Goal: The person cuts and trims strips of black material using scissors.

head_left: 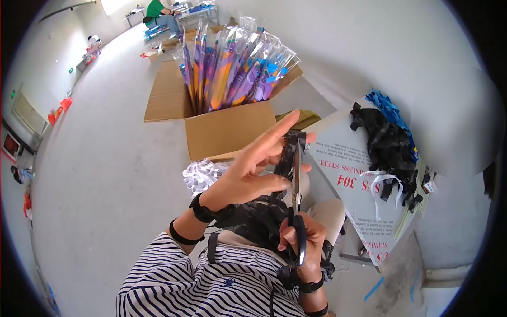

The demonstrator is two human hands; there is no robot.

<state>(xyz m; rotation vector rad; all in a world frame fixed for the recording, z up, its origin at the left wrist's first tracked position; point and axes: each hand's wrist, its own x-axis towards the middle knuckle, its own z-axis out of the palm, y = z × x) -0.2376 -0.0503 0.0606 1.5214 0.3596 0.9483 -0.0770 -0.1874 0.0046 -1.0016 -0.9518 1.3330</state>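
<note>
Near the middle of the view, my left hand [253,171] holds a black strip [287,158] between its fingers, with the index finger stretched upward. My right hand [309,238] grips dark-handled scissors [296,193], their blades pointing up alongside the strip. The blades look nearly closed; whether they touch the strip is hard to tell. More black material [253,217] lies across my lap. Both wrists wear black bands.
A cardboard box [227,129] of wrapped purple-and-orange items stands ahead. White ribbons [203,175] lie beside my left hand. On the right, a steel-marked board [343,164] bears black strips [391,142] and blue ones [388,108]. A person in green [156,11] sits far back.
</note>
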